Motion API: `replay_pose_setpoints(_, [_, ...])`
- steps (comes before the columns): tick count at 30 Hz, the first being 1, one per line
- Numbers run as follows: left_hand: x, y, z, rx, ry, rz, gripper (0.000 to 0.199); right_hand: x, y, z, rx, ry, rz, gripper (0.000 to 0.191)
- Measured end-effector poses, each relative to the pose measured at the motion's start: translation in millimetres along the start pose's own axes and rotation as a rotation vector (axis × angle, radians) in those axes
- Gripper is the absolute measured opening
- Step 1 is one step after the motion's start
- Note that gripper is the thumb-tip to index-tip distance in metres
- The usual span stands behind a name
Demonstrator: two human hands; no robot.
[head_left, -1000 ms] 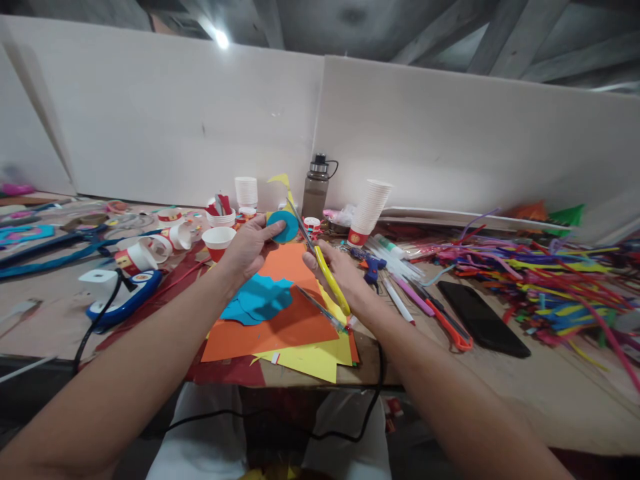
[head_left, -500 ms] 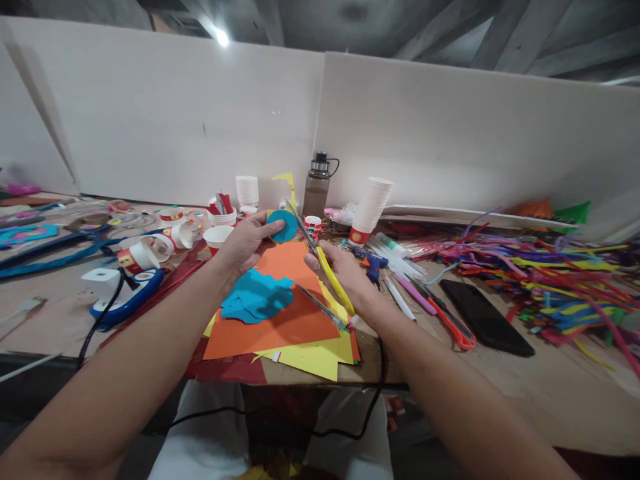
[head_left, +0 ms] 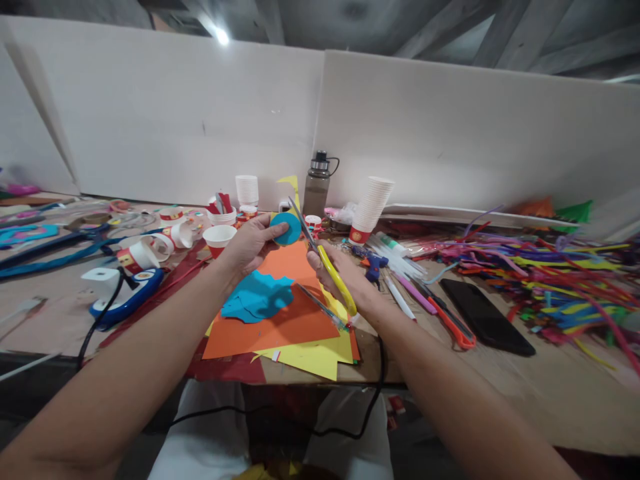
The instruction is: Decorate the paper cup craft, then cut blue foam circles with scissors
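Between thumb and fingers, my left hand [head_left: 254, 241] pinches a blue paper disc [head_left: 289, 229] together with a yellow paper piece [head_left: 289, 181] behind it. My right hand [head_left: 341, 270] is closed around yellow-handled scissors [head_left: 336, 277], whose blades point up and left beside the disc's right edge. Below both hands lie blue paper pieces [head_left: 256, 299] on orange sheets [head_left: 280, 334], with yellow paper [head_left: 310, 362] under them. A slim clear pen-like item [head_left: 323, 307] rests on the orange sheet.
A bottle [head_left: 317, 187] and a tall stack of paper cups [head_left: 373, 207] stand at the back. To the right lie a black phone [head_left: 486, 317], an orange cutter [head_left: 450, 325], a blue glue gun [head_left: 374, 263] and colourful pipe cleaners [head_left: 565, 273]. At left is a blue-and-white tape dispenser [head_left: 127, 300].
My left hand, with the blue disc and yellow paper, has shifted slightly right. The scissors in my right hand have moved slightly to the right.
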State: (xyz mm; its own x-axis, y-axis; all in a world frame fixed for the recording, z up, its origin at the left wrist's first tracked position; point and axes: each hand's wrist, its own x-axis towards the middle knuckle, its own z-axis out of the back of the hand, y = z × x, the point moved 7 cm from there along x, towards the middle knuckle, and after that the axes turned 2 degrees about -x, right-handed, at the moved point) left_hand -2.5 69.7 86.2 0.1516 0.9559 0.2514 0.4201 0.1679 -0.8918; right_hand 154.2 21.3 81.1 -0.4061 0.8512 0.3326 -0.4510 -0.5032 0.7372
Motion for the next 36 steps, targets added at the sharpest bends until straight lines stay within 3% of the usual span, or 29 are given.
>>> replay_pose_setpoints(36, [-0.5,-7.2,2.8,0.148,0.087,0.004,0.023,-3.2,9.2,6.5,-0.151,0.005,0.063,0.036])
